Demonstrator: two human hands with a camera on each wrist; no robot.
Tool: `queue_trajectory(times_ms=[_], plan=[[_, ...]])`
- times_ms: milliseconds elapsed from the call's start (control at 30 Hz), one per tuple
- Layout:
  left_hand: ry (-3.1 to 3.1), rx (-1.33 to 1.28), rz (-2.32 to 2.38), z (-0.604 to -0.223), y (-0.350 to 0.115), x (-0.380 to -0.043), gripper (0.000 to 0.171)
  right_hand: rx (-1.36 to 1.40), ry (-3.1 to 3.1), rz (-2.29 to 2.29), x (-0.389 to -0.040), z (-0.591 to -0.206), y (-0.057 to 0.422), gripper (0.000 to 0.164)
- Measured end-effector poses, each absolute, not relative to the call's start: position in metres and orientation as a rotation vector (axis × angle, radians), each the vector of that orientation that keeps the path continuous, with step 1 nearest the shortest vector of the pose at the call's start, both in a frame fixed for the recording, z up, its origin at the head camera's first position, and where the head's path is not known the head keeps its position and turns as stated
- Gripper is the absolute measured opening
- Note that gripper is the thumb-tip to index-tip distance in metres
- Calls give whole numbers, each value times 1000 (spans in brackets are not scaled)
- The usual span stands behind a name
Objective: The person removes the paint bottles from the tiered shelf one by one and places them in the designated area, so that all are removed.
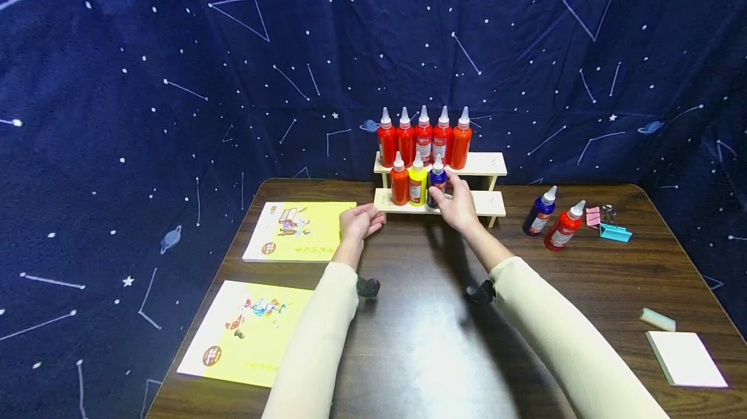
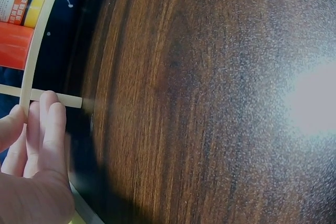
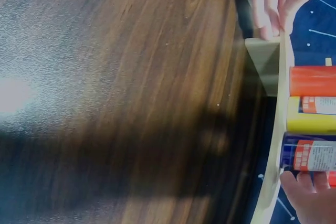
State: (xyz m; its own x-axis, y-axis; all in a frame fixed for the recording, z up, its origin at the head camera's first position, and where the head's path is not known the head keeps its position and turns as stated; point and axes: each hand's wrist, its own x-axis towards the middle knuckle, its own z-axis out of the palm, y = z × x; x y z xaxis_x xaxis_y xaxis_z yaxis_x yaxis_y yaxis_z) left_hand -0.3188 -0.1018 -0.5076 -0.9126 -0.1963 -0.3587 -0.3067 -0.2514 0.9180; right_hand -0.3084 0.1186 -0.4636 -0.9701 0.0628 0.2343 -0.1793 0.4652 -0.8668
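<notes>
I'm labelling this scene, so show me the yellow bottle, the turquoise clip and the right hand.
Yellow bottle (image 1: 417,187): head view, on its body below the white cap.
Turquoise clip (image 1: 615,233): head view, on its turquoise body.
Right hand (image 1: 458,205): head view, on the back of the hand.

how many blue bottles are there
2: one blue bottle is on the lower shelf, held by the right hand; the other blue bottle is on the table, beside a red bottle.

Right fingers (image 3: 304,180) against blue bottle (image 3: 310,152)
</notes>
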Motion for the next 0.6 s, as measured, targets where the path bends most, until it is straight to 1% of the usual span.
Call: queue_trajectory(times_ms=[133, 300, 500, 600], plan=[[1866, -623, 2349, -507, -101, -320, 26, 94, -2455, 1508, -307, -467, 121, 46], [1864, -610, 2345, -505, -101, -321, 27, 121, -2323, 1689, -299, -473, 124, 48], [1854, -623, 2345, -505, -102, -319, 27, 118, -2163, 1935, -277, -480, 138, 46], [1852, -619, 2349, -506, -102, -318, 27, 66, -2147, 1941, -262, -485, 151, 45]])
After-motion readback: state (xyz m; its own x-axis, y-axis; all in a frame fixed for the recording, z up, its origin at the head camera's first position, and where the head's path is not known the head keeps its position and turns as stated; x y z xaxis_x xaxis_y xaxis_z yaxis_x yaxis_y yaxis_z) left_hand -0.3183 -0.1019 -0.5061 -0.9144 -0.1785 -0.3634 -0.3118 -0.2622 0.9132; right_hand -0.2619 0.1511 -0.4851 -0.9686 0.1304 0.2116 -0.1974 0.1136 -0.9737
